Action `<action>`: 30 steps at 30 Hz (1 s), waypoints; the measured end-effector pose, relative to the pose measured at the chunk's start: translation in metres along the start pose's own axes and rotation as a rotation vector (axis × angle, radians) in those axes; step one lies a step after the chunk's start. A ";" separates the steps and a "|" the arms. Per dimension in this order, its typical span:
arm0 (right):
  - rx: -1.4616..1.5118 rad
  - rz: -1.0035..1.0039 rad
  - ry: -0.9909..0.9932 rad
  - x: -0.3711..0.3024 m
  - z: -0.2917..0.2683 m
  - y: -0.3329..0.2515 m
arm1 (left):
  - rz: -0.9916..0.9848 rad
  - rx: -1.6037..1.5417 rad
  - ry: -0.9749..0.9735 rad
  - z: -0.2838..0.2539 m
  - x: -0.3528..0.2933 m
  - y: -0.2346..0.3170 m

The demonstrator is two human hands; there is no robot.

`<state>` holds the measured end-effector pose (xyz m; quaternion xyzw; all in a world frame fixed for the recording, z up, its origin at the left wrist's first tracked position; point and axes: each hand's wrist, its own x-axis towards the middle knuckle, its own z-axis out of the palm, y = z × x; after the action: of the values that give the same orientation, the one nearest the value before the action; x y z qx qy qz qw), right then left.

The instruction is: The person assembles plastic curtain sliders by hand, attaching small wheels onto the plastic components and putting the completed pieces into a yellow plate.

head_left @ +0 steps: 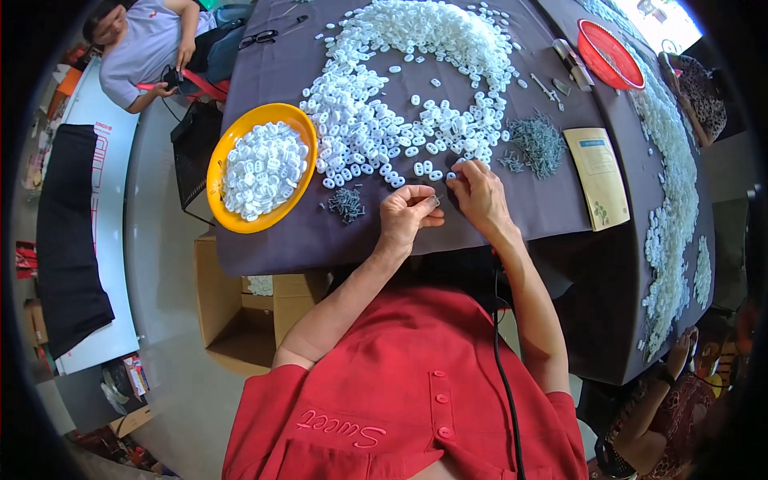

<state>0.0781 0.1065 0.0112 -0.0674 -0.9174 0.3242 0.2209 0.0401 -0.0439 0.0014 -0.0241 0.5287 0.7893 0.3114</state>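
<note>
My left hand (410, 214) is closed in a pinch just above the table's near edge, with a small greyish piece (434, 201) between thumb and finger; its kind is too small to tell. Beside it, my right hand (481, 197) reaches down to the cloth with bent fingers together, at the near edge of a spread of white oval plastic pieces with two holes (352, 120). Whatever its fingertips hold is hidden. A small heap of grey screw-like pins (346, 205) lies left of my left hand. Right of my right hand is a larger heap of the same pins (538, 146).
A yellow bowl (218, 210) full of white pieces stands at the left edge. On the right lie a tan booklet (598, 178) and a red basket (588, 32). An open cardboard box (218, 296) sits below. Other people sit around the tables; a black cable hangs down my front.
</note>
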 end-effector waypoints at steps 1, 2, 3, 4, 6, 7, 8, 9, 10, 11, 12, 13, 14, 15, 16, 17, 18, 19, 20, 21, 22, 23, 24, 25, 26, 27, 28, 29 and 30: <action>-0.053 0.045 -0.054 0.001 0.001 -0.003 | 0.003 -0.004 0.005 -0.001 0.000 0.000; -0.054 0.040 -0.058 0.002 0.001 -0.005 | 0.007 -0.015 0.012 0.000 0.001 0.001; -0.076 0.042 -0.074 0.003 0.000 -0.007 | 0.008 -0.027 0.019 0.000 0.000 0.000; -0.098 0.044 -0.090 0.004 -0.001 -0.009 | 0.008 -0.033 0.022 0.001 0.001 -0.001; -0.110 0.037 -0.131 0.005 -0.006 -0.010 | 0.011 -0.064 0.013 0.002 0.003 -0.004; -0.120 0.033 -0.166 0.006 -0.008 -0.010 | 0.013 -0.069 0.017 0.002 0.004 -0.004; -0.120 0.029 -0.172 0.006 -0.010 -0.009 | 0.014 -0.060 0.018 0.003 0.005 -0.005; -0.086 0.033 -0.179 0.006 -0.012 -0.007 | 0.015 -0.051 0.019 0.003 0.005 -0.005; -0.051 0.038 -0.185 0.005 -0.014 -0.006 | 0.016 -0.054 0.023 0.004 0.006 -0.005; -0.050 0.036 -0.189 0.004 -0.017 -0.006 | 0.015 -0.043 0.020 0.005 0.007 -0.005; -0.026 0.040 -0.187 0.001 -0.020 -0.006 | 0.012 -0.030 0.012 0.007 0.008 -0.005; -0.003 0.044 -0.184 -0.002 -0.022 -0.006 | 0.011 -0.030 0.011 0.009 0.008 -0.005; -0.003 0.047 -0.183 -0.005 -0.024 -0.006 | 0.032 0.008 0.004 0.011 0.009 -0.004; 0.001 0.075 -0.150 -0.008 -0.024 -0.005 | 0.053 0.047 -0.003 0.013 0.009 -0.004; 0.005 0.103 -0.115 -0.011 -0.026 -0.004 | 0.051 0.049 -0.005 0.016 0.010 -0.004; 0.006 0.107 -0.112 -0.015 -0.028 -0.004 | 0.046 0.040 -0.012 0.019 0.010 -0.004; -0.048 0.089 -0.096 -0.019 -0.031 -0.005 | 0.039 0.031 -0.020 0.021 0.011 -0.004; -0.102 0.071 -0.080 -0.022 -0.033 -0.005 | 0.037 0.036 -0.025 0.024 0.011 -0.005; -0.102 0.076 -0.075 -0.023 -0.034 -0.003 | 0.042 0.028 -0.030 0.027 0.012 -0.006; -0.078 0.082 -0.060 -0.025 -0.034 0.000 | 0.047 0.021 -0.037 0.029 0.013 -0.008; -0.055 0.087 -0.046 -0.027 -0.035 0.002 | 0.045 0.027 -0.042 0.031 0.013 -0.009; -0.054 0.092 -0.040 -0.028 -0.035 0.001 | 0.038 0.008 -0.048 0.032 0.013 -0.010; 0.107 0.187 0.001 -0.030 -0.036 0.000 | 0.029 -0.012 -0.054 0.033 0.012 -0.011; 0.269 0.281 0.041 -0.031 -0.036 0.000 | 0.027 -0.007 -0.058 0.034 0.012 -0.013; 0.270 0.285 0.046 -0.033 -0.037 0.002 | 0.022 -0.011 -0.052 0.034 0.012 -0.015; 0.191 0.250 0.044 -0.034 -0.037 0.006 | 0.016 -0.014 -0.046 0.035 0.011 -0.014; 0.112 0.214 0.042 -0.035 -0.037 0.008 | 0.013 -0.008 -0.050 0.036 0.010 -0.014; 0.114 0.219 0.047 -0.035 -0.038 0.009 | 0.012 0.016 -0.039 0.037 0.009 -0.013; 0.027 0.224 0.028 -0.033 -0.041 0.008 | 0.012 0.039 -0.027 0.038 0.008 -0.011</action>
<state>0.1260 0.1269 0.0224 -0.1708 -0.8966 0.3581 0.1968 0.0501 -0.0052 0.0059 -0.0042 0.5398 0.7809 0.3143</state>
